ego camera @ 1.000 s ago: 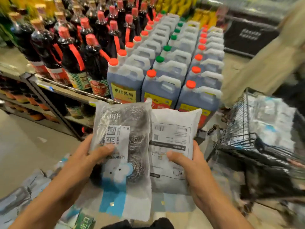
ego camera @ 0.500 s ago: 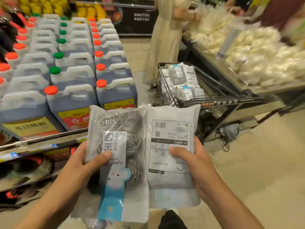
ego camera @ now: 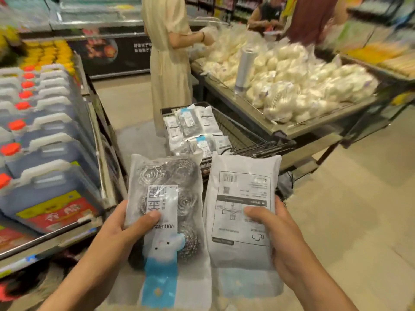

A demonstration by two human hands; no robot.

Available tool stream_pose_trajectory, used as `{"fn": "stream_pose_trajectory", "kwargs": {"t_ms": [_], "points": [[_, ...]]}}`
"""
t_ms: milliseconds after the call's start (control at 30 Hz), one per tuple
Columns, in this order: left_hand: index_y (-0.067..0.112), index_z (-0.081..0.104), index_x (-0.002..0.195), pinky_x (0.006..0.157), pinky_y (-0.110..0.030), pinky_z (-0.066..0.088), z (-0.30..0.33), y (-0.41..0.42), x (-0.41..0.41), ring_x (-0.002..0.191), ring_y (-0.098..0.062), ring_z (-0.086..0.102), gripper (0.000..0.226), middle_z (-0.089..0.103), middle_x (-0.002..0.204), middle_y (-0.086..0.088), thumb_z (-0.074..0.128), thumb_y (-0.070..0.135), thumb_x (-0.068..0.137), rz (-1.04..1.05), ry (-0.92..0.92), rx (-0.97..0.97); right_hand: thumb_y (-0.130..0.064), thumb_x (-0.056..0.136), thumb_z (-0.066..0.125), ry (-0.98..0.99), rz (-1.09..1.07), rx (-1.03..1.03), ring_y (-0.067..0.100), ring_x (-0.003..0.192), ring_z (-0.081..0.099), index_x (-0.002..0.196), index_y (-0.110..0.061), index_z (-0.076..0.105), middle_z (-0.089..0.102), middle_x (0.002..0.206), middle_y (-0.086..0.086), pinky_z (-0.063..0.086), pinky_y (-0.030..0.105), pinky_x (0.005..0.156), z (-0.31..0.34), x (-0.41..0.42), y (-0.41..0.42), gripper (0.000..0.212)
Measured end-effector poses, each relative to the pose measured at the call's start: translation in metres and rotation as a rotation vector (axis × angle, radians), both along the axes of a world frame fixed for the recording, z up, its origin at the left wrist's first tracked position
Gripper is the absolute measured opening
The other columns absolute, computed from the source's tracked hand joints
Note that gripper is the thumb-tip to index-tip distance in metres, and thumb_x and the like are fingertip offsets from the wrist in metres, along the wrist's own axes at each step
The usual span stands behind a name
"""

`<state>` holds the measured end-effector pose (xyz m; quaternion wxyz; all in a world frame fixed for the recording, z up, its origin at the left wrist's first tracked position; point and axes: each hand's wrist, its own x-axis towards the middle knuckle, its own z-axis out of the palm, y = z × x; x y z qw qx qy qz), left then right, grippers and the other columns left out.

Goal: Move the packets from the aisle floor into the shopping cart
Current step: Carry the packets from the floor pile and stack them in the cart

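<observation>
Each hand grips a packet, thumb on top: left hand (ego camera: 116,234) on the scourer packet (ego camera: 166,212), right hand (ego camera: 280,234) on the white packet (ego camera: 242,198). The cart (ego camera: 247,140) ahead holds more. Jugs (ego camera: 45,153) crowd the left; a shopper (ego camera: 168,63) stands beyond the cart. Its wheels are hidden.

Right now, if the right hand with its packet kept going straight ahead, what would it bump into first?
Probably the shopping cart: the right hand and its packet point at the cart's near end. Depth is uncertain.
</observation>
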<state>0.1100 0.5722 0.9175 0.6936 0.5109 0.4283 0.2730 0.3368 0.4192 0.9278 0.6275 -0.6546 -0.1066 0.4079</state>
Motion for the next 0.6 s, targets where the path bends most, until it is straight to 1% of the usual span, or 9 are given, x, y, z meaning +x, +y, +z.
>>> {"fn": "stream_pose_trajectory", "kwargs": {"t_ms": [67,167,233,333,367,433,467,533,600], "points": [[0.024,0.073,0.115,0.099,-0.052,0.053,0.002,0.0,0.035,0.107,-0.034,0.075,0.065,0.079,0.114,-0.011,0.086,0.045,0.055,0.024,0.002,-0.01,-0.002,0.09,0.066,0.035,0.007,0.007,0.028,0.099,0.078,0.121,-0.028,0.065,0.08,0.109,0.003,0.06,0.051,0.091,0.002,0.037,0.001,0.04],[0.025,0.073,0.115,0.103,-0.055,0.051,0.005,0.003,0.079,0.109,-0.03,0.075,0.065,0.078,0.115,-0.008,0.091,0.044,0.055,0.03,0.015,-0.024,-0.002,0.089,0.065,0.063,0.048,-0.002,0.03,0.101,0.077,0.125,-0.027,0.062,0.08,0.111,0.004,0.059,0.054,0.095,0.005,0.085,0.007,0.044],[0.026,0.075,0.111,0.103,-0.054,0.052,0.007,0.006,0.104,0.107,-0.028,0.075,0.065,0.079,0.114,-0.007,0.097,0.043,0.053,0.046,0.041,-0.023,-0.003,0.084,0.069,0.058,0.085,-0.017,0.029,0.101,0.077,0.127,-0.027,0.059,0.08,0.11,0.004,0.06,0.052,0.092,0.005,0.11,0.015,0.05],[0.029,0.077,0.105,0.096,-0.051,0.054,0.011,0.016,0.132,0.102,-0.025,0.077,0.083,0.08,0.111,-0.007,0.099,0.061,0.032,0.06,0.07,-0.005,0.0,0.086,0.066,0.075,0.137,-0.027,0.027,0.098,0.078,0.127,-0.026,0.059,0.081,0.108,0.002,0.06,0.047,0.085,0.006,0.139,0.033,0.049],[0.028,0.077,0.105,0.096,-0.051,0.054,0.01,0.023,0.139,0.102,-0.026,0.077,0.082,0.08,0.11,-0.007,0.1,0.061,0.034,0.072,0.078,0.001,0.001,0.087,0.064,0.081,0.151,-0.035,0.027,0.098,0.078,0.128,-0.025,0.059,0.081,0.108,0.002,0.06,0.047,0.086,0.005,0.147,0.041,0.048],[0.022,0.075,0.109,0.1,-0.054,0.053,0.008,0.038,0.15,0.101,-0.026,0.077,0.067,0.081,0.108,-0.006,0.099,0.046,0.052,0.104,0.085,-0.014,0.002,0.088,0.063,0.083,0.172,-0.05,0.026,0.097,0.078,0.128,-0.024,0.059,0.081,0.107,0.002,0.061,0.047,0.086,0.002,0.161,0.06,0.047],[0.021,0.073,0.113,0.1,-0.054,0.053,0.006,0.048,0.155,0.101,-0.025,0.077,0.064,0.081,0.108,-0.005,0.098,0.041,0.057,0.11,0.094,-0.014,0.003,0.089,0.063,0.085,0.184,-0.059,0.026,0.096,0.079,0.127,-0.023,0.059,0.081,0.107,0.002,0.061,0.046,0.085,0.001,0.166,0.071,0.046],[0.023,0.069,0.117,0.095,-0.047,0.055,-0.004,0.07,0.165,0.102,-0.023,0.077,0.062,0.081,0.108,-0.002,0.096,0.042,0.065,0.108,0.122,-0.015,0.003,0.089,0.063,0.082,0.212,-0.084,0.024,0.095,0.079,0.123,-0.024,0.061,0.081,0.105,0.001,0.061,0.043,0.082,-0.002,0.178,0.094,0.043],[0.024,0.068,0.12,0.088,-0.039,0.055,-0.011,0.094,0.175,0.102,-0.02,0.076,0.049,0.081,0.108,0.002,0.086,0.032,0.075,0.124,0.157,-0.024,0.002,0.089,0.065,0.067,0.223,-0.117,0.021,0.092,0.079,0.12,-0.025,0.063,0.081,0.102,-0.002,0.061,0.043,0.081,-0.005,0.188,0.116,0.042]]}}
